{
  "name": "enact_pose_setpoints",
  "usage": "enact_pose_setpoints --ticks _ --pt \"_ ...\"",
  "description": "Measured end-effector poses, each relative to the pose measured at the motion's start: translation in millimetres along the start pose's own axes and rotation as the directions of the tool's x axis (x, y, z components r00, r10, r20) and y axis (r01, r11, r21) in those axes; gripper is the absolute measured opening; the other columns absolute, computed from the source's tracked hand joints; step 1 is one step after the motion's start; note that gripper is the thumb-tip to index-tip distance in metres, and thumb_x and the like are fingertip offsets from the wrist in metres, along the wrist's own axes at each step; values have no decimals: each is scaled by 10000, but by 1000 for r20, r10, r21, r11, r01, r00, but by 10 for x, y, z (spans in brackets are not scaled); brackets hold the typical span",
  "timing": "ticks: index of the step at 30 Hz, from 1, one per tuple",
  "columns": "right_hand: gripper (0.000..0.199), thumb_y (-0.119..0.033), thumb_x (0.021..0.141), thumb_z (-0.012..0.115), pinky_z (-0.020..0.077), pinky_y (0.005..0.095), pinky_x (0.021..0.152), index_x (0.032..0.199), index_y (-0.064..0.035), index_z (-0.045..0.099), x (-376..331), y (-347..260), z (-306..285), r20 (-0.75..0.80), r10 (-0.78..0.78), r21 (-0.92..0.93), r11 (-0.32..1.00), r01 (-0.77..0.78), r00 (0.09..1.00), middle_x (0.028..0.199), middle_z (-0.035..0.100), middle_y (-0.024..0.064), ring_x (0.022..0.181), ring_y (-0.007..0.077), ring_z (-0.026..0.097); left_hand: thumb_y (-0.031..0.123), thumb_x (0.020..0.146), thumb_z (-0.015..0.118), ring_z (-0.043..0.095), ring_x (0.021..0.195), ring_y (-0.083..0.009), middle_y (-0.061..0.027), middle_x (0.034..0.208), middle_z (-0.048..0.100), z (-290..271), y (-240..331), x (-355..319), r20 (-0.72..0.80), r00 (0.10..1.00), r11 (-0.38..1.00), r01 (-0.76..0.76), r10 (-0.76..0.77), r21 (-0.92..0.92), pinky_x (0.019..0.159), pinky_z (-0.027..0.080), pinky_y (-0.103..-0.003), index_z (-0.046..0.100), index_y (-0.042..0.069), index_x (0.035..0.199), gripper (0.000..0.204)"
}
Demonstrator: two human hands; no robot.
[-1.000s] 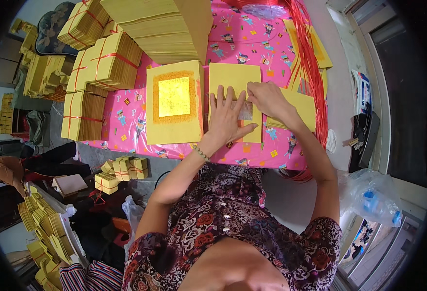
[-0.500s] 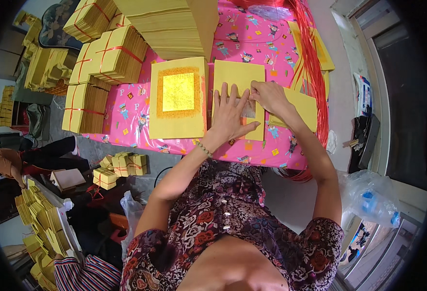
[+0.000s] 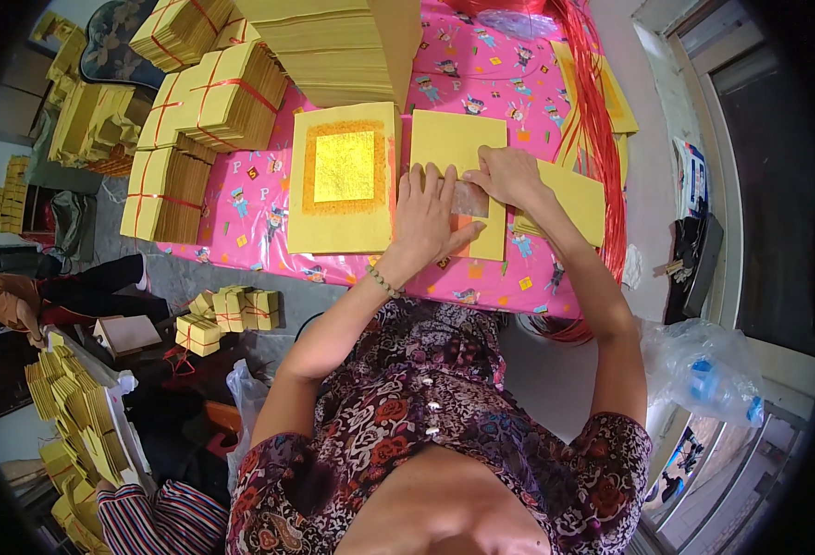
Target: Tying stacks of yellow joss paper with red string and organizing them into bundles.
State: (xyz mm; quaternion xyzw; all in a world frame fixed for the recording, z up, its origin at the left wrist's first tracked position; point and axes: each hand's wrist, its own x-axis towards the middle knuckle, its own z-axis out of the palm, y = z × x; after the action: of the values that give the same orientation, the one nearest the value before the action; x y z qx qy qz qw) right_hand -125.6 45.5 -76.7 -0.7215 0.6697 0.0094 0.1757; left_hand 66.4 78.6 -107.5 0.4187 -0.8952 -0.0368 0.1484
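Observation:
A yellow paper sheet [image 3: 458, 136], with a greyish translucent patch [image 3: 469, 199] at its middle, lies flat before me. Over its left part my left hand [image 3: 426, 211] rests with fingers stretched out. A small orange area [image 3: 461, 242] shows by that thumb. From the right, my right hand [image 3: 507, 176] has its fingers curled and pressed together at the patch's upper edge; anything between the fingertips is hidden. To the left stands a stack of yellow paper [image 3: 301, 231], its top sheet bearing a shiny gold square [image 3: 344, 166] within an orange border.
Red-tied yellow paper bundles [image 3: 232, 97] and a tall paper stack [image 3: 333, 55] fill the table's far left. More yellow sheets [image 3: 574, 199] and long red strands [image 3: 602, 139] lie right on the pink patterned tablecloth [image 3: 259, 199]. People work at the lower left beside paper piles [image 3: 74, 407].
My left hand has slid slightly toward me, and orange now shows by its thumb. My right fingertips have shifted a little left and down over the patch.

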Motion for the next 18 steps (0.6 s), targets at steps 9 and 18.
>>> enact_pose_setpoints --ticks 9,18 --pt "559 -554 830 668 524 482 764 985 -18 679 50 -83 -108 91 62 -65 996 -56 994 909 714 204 898 362 696 617 864 572 366 1346 -446 -284 1415 427 80 2 -35 84 996 1000 19 -20 7 1141 278 -501 416 -116 1390 915" --pt "523 -551 820 679 517 479 733 907 -36 656 55 26 -48 77 24 -44 999 -21 997 823 705 171 843 362 692 567 834 610 280 1397 -495 -330 1451 367 154 55 -97 45 996 995 77 -75 -65 1168 225 -522 367 -148 1411 950"
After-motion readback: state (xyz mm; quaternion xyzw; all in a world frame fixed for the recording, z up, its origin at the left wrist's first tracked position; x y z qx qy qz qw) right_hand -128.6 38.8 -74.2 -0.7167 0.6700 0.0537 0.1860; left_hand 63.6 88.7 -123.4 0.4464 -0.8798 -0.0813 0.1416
